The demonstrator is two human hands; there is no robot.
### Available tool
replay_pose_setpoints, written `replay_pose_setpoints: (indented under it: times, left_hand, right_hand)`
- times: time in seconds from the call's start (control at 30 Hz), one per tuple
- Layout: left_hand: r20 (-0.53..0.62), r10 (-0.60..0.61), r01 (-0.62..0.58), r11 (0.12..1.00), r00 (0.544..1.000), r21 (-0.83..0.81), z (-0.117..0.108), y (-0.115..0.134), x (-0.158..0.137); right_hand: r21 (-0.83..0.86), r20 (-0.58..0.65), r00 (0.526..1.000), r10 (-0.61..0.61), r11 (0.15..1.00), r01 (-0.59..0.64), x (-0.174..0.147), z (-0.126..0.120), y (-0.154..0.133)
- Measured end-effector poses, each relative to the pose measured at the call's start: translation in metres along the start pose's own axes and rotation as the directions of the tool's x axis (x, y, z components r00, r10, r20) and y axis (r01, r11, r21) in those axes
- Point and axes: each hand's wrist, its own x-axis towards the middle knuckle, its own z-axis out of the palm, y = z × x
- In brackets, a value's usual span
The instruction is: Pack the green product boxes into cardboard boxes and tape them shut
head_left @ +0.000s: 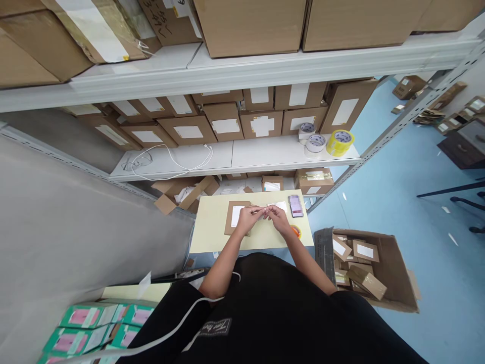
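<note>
1. Nearest, green boxes (76, 316) with pink panels sit at the left.
2. The left hand (250, 216) reaches over the table (206, 227), thumb and fingers pinched on a small white piece (265, 208), too small to identify.
3. The right hand (277, 218) meets it from the right, its fingertips also closed on that piece, above the middle of the table.
4. Near the right wrist lies an orange tape roll (295, 231), partly hidden by the arm.
5. Just left of the left hand, a flat brown package (230, 225) with a white label lies on the table, partly covered by that hand.
6. Beyond the right hand lies white paper (282, 206); to its right, a phone (296, 206) with its screen lit.
7. Right of the table, on the blue floor, a large open carton (397, 273) holds labelled parcels (366, 251).
8. Farther, an open box (195, 194) stands at the left, beneath a shelf (257, 152) bearing a white cable (170, 154) at left, tape rolls (340, 143) at right and brown boxes (224, 120) behind.
</note>
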Motion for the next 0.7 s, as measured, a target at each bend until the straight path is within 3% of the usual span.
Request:
replay_pose_setpoints:
  times: [0.27, 0.43, 0.7]
  left_hand:
    - [-0.024, 0.044, -0.042, 0.997, 0.999, 0.070, 0.006, -0.001, -0.004]
    - [-0.025, 0.123, -0.115, 0.970, 0.992, 0.214, 0.011, -0.004, -0.004]
    - [-0.063, 0.066, -0.042, 0.942, 0.996, 0.332, 0.015, -0.009, -0.010]
  right_hand:
    - [-0.042, 0.005, 1.000, -0.006, 0.999, 0.006, 0.003, -0.003, 0.000]
    - [-0.092, -0.028, 0.999, -0.038, 0.995, 0.035, 0.005, 0.000, 0.004]
    - [-0.168, -0.040, 0.996, -0.084, 0.983, 0.076, 0.005, 0.000, 0.010]
